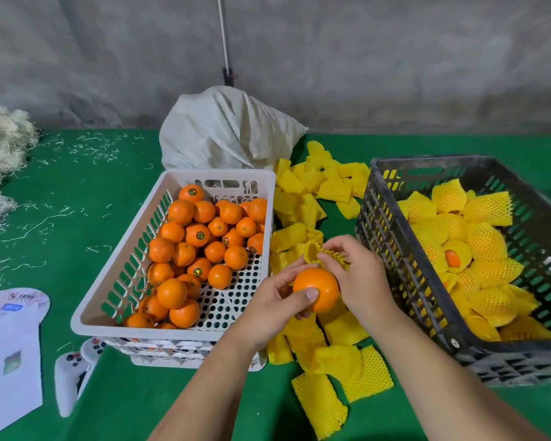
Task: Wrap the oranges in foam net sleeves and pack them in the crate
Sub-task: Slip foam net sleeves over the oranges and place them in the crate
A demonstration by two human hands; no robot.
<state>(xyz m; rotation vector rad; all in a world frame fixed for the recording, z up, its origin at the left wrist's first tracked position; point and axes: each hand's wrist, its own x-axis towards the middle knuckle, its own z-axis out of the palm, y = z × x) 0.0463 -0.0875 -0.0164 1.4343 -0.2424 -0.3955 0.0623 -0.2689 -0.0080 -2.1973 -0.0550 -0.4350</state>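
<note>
Step in hand: sleeving a single orange [315, 289]. The orange sits at the 6 o'clock side of centre, between the white basket of bare oranges [172, 246] at 9 o'clock and the dark crate [395, 249] at 3 o'clock, above the loose yellow sleeves [312, 198] on the green tabletop [77, 192].

Left hand [277, 300]: grip grasping the orange, thumb across its near face, fingers behind.

Right hand [360, 275]: grip pinching a foam net sleeve [315, 251], mouth spread, just at 12 o'clock of the orange and touching its top edge.

Both forearms enter from 6 o'clock and converge at the fruit.

Next move, as judged: draw the sleeve mouth down over the orange until covered, then carry it to 3 o'clock into the crate, which already holds wrapped oranges [484, 243].
</note>
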